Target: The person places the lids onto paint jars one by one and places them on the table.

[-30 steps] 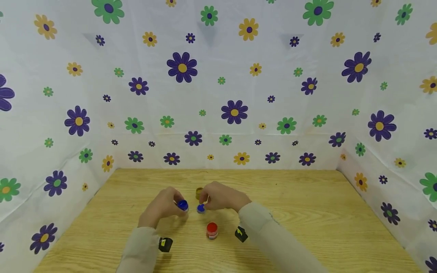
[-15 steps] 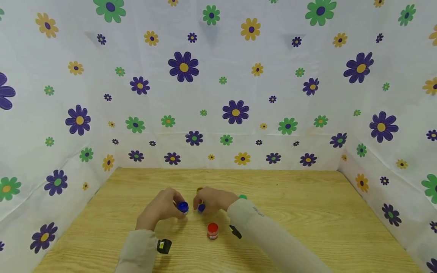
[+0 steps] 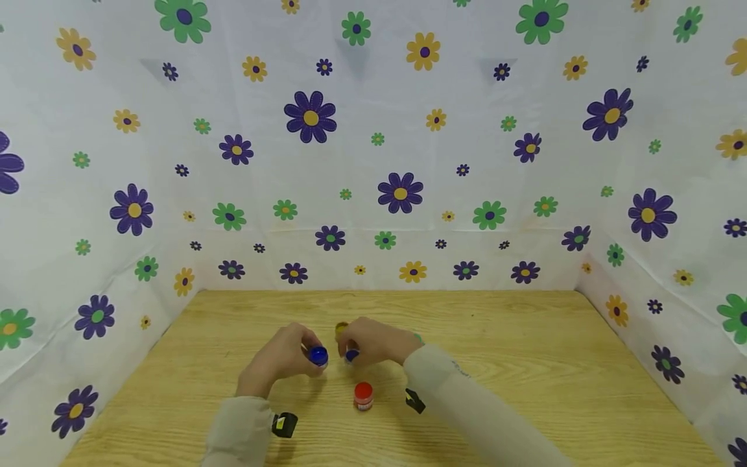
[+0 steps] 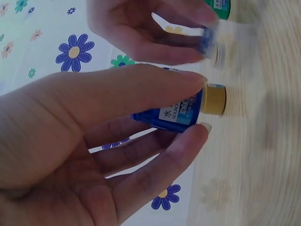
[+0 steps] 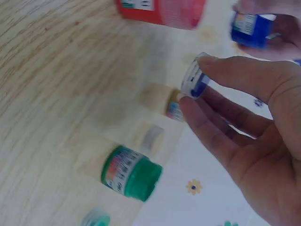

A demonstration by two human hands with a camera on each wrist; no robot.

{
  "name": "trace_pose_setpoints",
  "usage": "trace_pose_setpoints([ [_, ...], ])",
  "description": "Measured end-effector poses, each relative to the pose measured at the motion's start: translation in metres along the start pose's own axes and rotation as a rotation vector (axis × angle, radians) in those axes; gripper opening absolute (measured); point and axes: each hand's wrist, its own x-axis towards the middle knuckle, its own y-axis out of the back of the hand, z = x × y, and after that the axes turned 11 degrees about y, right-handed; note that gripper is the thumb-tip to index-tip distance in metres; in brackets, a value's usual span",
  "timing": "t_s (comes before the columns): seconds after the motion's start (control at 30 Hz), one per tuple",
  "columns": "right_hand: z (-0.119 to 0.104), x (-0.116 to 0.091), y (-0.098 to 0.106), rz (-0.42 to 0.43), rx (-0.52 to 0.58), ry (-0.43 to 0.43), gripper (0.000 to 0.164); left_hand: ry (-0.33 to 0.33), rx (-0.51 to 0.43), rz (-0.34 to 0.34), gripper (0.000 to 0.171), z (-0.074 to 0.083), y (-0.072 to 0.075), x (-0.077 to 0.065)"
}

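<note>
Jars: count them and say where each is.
4: the blue jar in the left hand, the red jar at the front, the yellow jar just behind the right hand, the green jar to the yellow one's right. Others may be hidden.

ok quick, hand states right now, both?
Left hand: holding the blue paint jar, thumb and fingers around it.
Right hand: holding the small blue-and-white lid, pinched between thumb and fingertips.
</note>
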Motion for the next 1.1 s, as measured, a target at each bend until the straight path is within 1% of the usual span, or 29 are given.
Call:
trace_pose_setpoints([
  [0.13, -0.001, -0.018, 0.01, 0.043, 0.055, -0.021, 0.02, -0.031, -0.003, -0.009, 0.025, 0.007, -0.004, -0.001],
  [0.23, -0.004, -0.033, 0.016, 0.09, 0.1, -0.032, 0.021, -0.059, -0.012, -0.029, 0.026, 0.014, -0.007, -0.004],
  [0.47, -0.018, -0.068, 0.029, 0.17, 0.169, -0.058, 0.017, -0.112, -0.003, -0.075, 0.033, 0.033, -0.013, -0.008],
  [0.67, -0.024, -0.094, 0.033, 0.22, 0.219, -0.082, 0.015, -0.196, 0.004, -0.122, 0.028, 0.048, -0.02, -0.012],
  [0.8, -0.024, -0.103, 0.029, 0.235, 0.25, -0.101, 0.014, -0.23, 0.002, -0.151, 0.026, 0.054, -0.026, -0.013],
  [0.93, -0.026, -0.107, 0.026, 0.239, 0.287, -0.114, 0.015, -0.233, 0.006, -0.16, 0.029, 0.055, -0.033, -0.013],
  [1.1, -0.028, -0.11, 0.027, 0.25, 0.286, -0.12, 0.015, -0.242, -0.003, -0.16, 0.028, 0.056, -0.038, -0.013],
])
